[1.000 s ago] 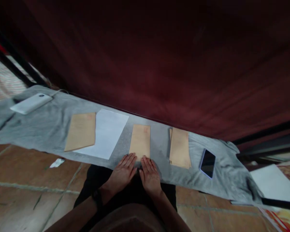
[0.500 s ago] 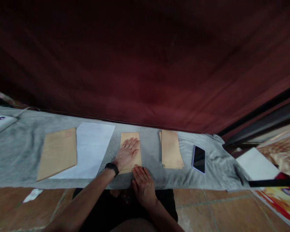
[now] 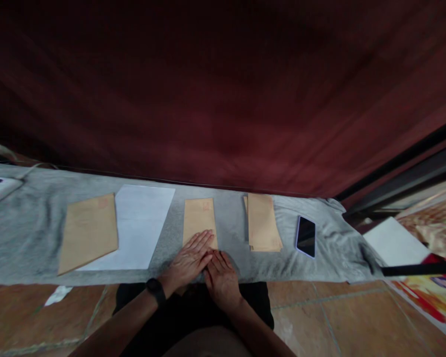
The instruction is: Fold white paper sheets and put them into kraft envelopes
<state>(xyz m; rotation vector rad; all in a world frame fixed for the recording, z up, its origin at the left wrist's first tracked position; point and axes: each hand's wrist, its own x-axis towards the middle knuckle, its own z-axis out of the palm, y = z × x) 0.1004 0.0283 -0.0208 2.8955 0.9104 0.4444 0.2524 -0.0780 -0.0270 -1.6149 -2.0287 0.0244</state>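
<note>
A brown paper envelope (image 3: 198, 218) with a small red print near its top right lies lengthwise on the grey cloth in front of me. My left hand (image 3: 189, 255), with a black band on its wrist, rests flat over the envelope's lower part, fingers stretched out. Beside it, my right hand (image 3: 222, 277) lies palm down at the lower right corner, its fingers extended and its thumb side close to the left hand. The hands hide the envelope's bottom edge. To the right sits a small stack of similar brown envelopes (image 3: 262, 223).
A larger pile of brown envelopes (image 3: 89, 233) overlaps white paper (image 3: 143, 225) on the left. A phone (image 3: 306, 237) lies right of the small stack. A white device (image 3: 0, 188) with a cable is at the far left. Dark red fabric (image 3: 223, 109) rises behind the grey cloth (image 3: 330, 248).
My left hand has slid down the envelope towards me, uncovering its upper part and the red print. My right hand has stayed nearly in place at the lower corner.
</note>
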